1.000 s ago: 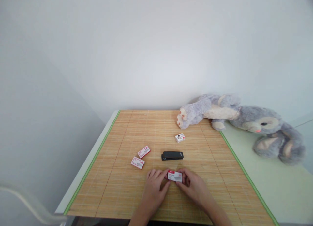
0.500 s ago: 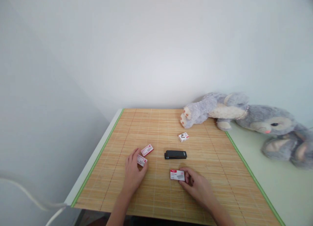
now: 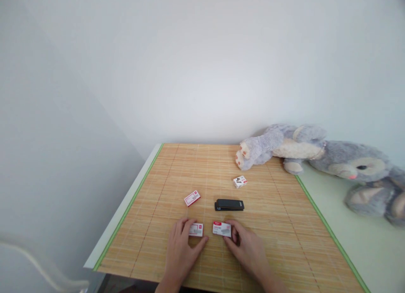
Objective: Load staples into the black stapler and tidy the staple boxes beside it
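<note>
My left hand (image 3: 182, 250) is around a small white-and-red staple box (image 3: 196, 229), with the index finger at its upper left and the thumb along its near side. Beside it, my right hand (image 3: 248, 247) pinches the right end of another staple box (image 3: 221, 229), which has a red top strip and a picture of staples. A narrow gap separates the two boxes. Just beyond the right-hand box lies a black stapler (image 3: 229, 205). A third white-and-red box (image 3: 192, 198) rests slantwise beyond my left hand.
A small white box (image 3: 239, 182) with a dark picture sits behind the stapler. At the back right, a grey plush rabbit (image 3: 294, 148) lies against the wall, partly on the bamboo mat (image 3: 152, 208). A pale cable (image 3: 41, 265) hangs at the lower left.
My left hand has moved right and nearer with its box, away from the slanted box, and the held box is now straighter. My right hand and its box have shifted slightly left.
</note>
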Demonstrator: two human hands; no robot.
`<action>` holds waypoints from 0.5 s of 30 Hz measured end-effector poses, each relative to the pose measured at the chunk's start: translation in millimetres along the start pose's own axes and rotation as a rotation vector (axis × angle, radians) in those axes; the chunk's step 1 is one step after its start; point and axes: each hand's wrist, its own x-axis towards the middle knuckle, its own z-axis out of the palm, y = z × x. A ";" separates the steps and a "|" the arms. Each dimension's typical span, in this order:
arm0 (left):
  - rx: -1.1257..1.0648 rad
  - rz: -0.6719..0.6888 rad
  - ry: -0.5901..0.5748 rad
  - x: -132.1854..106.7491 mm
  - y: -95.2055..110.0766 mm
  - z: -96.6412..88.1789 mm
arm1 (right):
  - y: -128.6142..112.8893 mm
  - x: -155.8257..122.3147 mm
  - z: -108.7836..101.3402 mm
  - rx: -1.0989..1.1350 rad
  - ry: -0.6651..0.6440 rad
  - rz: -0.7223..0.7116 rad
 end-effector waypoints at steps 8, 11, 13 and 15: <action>-0.072 -0.178 -0.036 -1.9 1.7 -10.0 | 2.4 0.2 7.8 0.031 0.038 -0.052; -0.068 -0.215 0.037 9.8 -1.3 -14.5 | 3.1 -1.0 8.6 0.031 0.047 -0.089; -0.017 -0.213 0.112 18.3 -7.3 -16.9 | 2.4 -1.4 8.7 0.028 0.048 -0.093; 0.036 -0.185 0.159 25.8 -15.2 -19.2 | 1.7 -1.5 8.9 0.021 0.051 -0.086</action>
